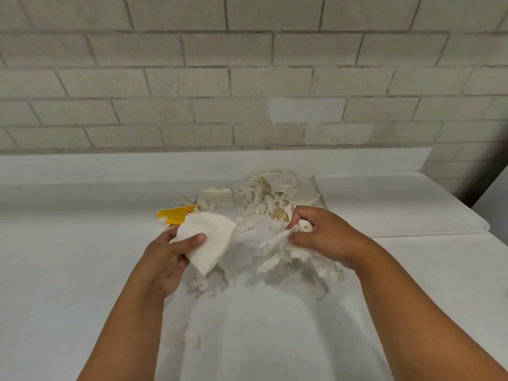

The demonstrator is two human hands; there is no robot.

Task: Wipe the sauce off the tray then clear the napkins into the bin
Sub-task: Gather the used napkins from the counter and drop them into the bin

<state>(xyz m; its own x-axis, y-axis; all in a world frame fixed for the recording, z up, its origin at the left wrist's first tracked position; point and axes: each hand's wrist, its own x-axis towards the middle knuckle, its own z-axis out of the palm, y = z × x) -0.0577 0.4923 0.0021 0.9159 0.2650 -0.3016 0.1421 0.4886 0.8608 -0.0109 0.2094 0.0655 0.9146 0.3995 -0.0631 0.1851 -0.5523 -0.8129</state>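
Observation:
My left hand (167,257) grips a folded white napkin (209,237) above the white counter. My right hand (321,235) is closed on a bunch of crumpled napkins (291,254) that hangs down to the counter. Behind my hands lies a pile of torn and crumpled napkins (264,199), some stained tan. A white tray (398,204) rests at the back right, apart from both hands; no sauce shows on it. A yellow sauce packet (173,214) lies just behind the folded napkin. No bin is in view.
A folded napkin stack (217,198) sits near the back of the white counter (68,257). Loose napkin scraps (189,339) lie near my forearms. A grey brick wall (247,78) rises behind the counter.

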